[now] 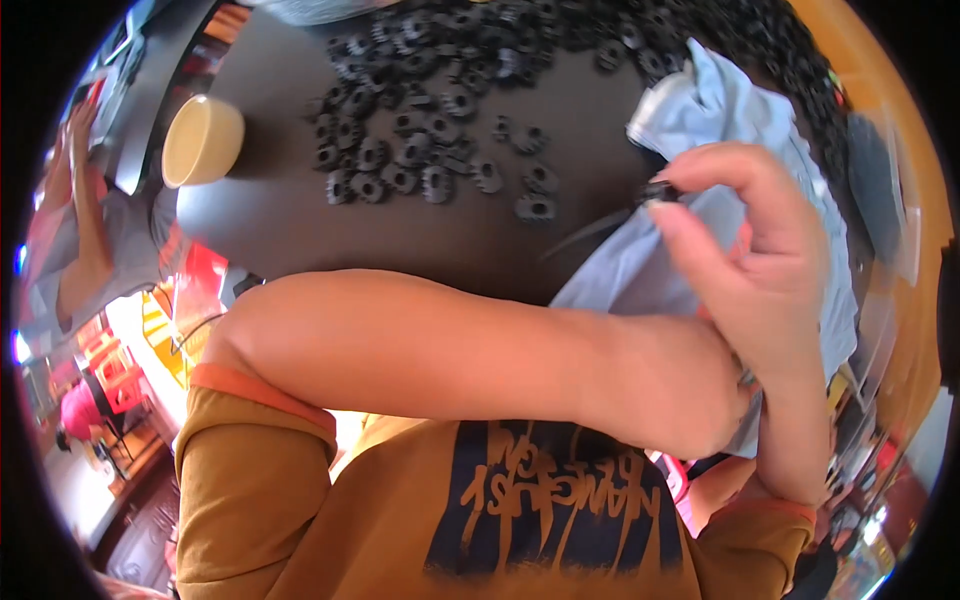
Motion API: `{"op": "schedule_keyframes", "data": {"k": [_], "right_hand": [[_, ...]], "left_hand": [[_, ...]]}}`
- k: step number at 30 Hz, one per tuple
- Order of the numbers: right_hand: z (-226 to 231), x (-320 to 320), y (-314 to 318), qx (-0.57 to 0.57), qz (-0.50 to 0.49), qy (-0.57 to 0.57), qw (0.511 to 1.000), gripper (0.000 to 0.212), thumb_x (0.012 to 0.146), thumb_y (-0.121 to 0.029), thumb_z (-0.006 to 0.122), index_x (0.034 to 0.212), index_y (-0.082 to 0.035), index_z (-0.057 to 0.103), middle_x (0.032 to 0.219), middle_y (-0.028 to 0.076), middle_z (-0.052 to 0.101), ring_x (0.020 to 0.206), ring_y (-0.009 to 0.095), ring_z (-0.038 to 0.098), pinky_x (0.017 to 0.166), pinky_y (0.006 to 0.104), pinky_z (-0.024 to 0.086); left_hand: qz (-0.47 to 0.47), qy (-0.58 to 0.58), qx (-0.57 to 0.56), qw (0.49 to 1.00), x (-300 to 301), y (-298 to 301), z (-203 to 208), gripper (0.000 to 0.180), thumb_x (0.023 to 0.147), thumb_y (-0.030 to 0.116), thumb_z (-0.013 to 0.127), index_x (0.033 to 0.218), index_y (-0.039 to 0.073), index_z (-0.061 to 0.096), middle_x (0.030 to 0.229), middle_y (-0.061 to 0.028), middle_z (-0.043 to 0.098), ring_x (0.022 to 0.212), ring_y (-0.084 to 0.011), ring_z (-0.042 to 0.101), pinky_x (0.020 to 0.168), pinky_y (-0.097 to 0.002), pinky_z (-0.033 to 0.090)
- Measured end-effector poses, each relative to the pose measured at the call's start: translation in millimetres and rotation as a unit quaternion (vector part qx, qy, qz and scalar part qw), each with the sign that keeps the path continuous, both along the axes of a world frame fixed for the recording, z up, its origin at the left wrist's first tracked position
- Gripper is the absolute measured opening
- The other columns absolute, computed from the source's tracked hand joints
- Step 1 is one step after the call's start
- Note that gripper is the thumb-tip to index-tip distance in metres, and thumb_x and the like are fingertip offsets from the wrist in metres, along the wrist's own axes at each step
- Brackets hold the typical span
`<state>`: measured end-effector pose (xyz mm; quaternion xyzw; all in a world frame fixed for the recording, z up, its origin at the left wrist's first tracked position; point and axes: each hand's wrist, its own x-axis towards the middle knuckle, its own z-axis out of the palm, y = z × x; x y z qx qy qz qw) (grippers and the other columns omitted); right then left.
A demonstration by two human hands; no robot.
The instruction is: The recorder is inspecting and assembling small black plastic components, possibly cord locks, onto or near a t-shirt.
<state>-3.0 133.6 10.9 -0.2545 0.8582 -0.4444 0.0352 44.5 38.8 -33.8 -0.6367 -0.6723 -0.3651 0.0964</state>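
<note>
Between the thumb and forefinger of my right hand (765, 225) is a small black claw clip (657, 193). It is held over the right part of the dark table, beside a crumpled light blue cloth (740, 105). My left forearm crosses in front of my body, and my left hand (685, 385) is curled closed under my right wrist. Its fingers are mostly hidden, so what they hold cannot be made out. Several loose black claw clips (437, 183) lie spread on the table, thickening into a large pile (500, 50) along the far side.
A cream bowl (205, 142) stands at the left of the dark table (290, 215). Some clear plastic (320, 8) shows at the far edge. Past the table's left side another person's arms (85, 215) are visible. A wooden surface (905, 330) runs along the right.
</note>
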Motion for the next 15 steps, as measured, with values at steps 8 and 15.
{"op": "schedule_keyframes", "data": {"k": [8, 15], "right_hand": [[-3.2, 22.3, 132.2, -0.325, -0.233, -0.045, 0.916, 0.015, 0.084, -0.002, 0.055, 0.097, 0.003, 0.056, 0.088, 0.008, 0.063, 0.083, 0.017, 0.061, 0.079, 0.0295, 0.046], [-21.6, 15.7, 169.4, -0.367, -0.222, -0.008, 0.903, 0.020, 0.090, -0.010, 0.047, 0.107, 0.000, 0.052, 0.109, 0.019, 0.059, 0.094, 0.026, 0.060, 0.089, 0.0386, 0.043]], "left_hand": [[0.049, -0.039, 0.009, 0.998, -22.9, 10.4, 2.8, 0.019, 0.060, 0.014, 0.061, 0.076, 0.003, 0.057, 0.067, -0.0026, 0.049, 0.063, -0.0182, 0.054, 0.059, -0.0301, 0.043], [0.195, -0.011, -0.097, 0.976, -47.5, 7.1, 24.4, 0.023, 0.069, 0.001, 0.066, 0.092, 0.001, 0.066, 0.075, -0.0076, 0.062, 0.070, -0.0244, 0.058, 0.062, -0.0317, 0.047]]}}
